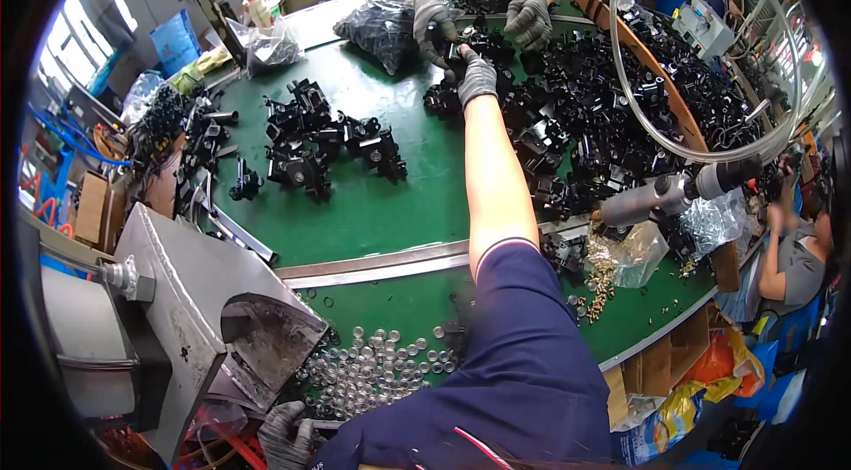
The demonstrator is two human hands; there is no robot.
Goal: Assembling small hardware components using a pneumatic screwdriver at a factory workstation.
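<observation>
The gloved right hand [477, 76], fingers curled onto a black plastic part [454, 62] in the far pile, should grip firmly; the left hand [285, 435] rests half-curled, empty.

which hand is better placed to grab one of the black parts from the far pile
Right. The right hand is stretched across the green table and already rests on the black parts. The left hand sits low at the near edge, beside the small clear rings.
</observation>
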